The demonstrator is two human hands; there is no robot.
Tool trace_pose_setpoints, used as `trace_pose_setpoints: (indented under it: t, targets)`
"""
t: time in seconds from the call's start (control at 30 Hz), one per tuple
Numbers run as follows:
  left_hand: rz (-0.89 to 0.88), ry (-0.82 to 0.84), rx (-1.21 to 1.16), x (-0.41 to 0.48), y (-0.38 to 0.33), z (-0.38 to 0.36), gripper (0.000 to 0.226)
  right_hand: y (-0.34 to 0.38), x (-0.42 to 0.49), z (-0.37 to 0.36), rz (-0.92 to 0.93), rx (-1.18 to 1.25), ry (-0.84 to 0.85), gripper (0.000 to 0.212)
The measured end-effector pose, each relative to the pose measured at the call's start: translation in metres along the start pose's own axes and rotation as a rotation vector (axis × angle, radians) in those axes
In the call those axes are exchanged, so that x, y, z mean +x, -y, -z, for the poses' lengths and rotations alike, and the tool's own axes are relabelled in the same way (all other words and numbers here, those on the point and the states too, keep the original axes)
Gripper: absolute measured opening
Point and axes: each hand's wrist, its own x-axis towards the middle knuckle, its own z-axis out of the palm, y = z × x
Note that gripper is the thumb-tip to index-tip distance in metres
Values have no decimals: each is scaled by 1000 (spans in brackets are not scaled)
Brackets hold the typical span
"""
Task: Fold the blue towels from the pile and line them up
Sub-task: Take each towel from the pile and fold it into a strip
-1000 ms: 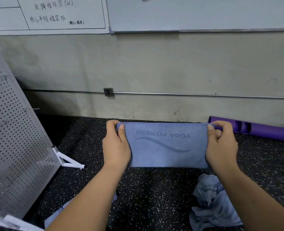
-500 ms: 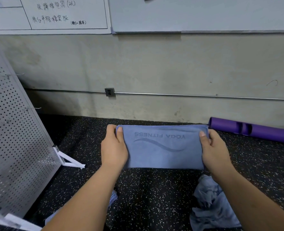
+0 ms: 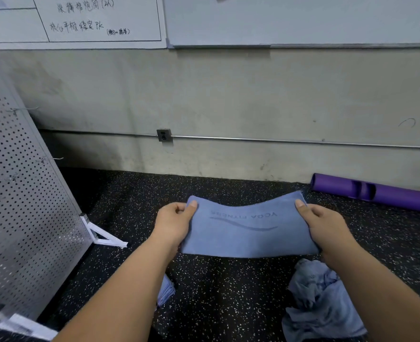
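Blue soft folded towel (image 3: pixel 248 233) sags mid-edge — left hand (image 3: pixel 174 223) and right hand (image 3: pixel 324 225) each pinch a far corner

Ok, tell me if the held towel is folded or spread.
Folded: the blue towel forms a narrow band, with layered edges showing at its right corner.

The left forearm (image 3: pixel 120 287) is covering most of a folded blue stack (image 3: pixel 165 290). The right forearm (image 3: pixel 376 287) is hiding part of the crumpled pile (image 3: pixel 322 304), which the bottom edge is also cutting off. The right edge is cropping the purple roller (image 3: pixel 381 196). The held towel (image 3: pixel 248 235) is concealing the lower fingers of the left hand (image 3: pixel 174 223) and right hand (image 3: pixel 324 225).
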Motion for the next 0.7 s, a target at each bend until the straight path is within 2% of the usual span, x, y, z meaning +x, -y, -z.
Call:
trace_pose_setpoints:
  t: [0.1,0.23,0.4,0.7]
  targets:
    - [118,122,-13,2,4,1,29,-2,4,4,-33,-46,11,36]
    - [122,25,10,8,8,-2,25,-9,12,6,-52,-98,-43,35]
    - [26,-76,37,6,5,-5,22,-15,18,2,-31,-180,-69,35]
    - [-19,-33,34,-1,2,-10,23,-8,7,-12,36,-222,-23,32]
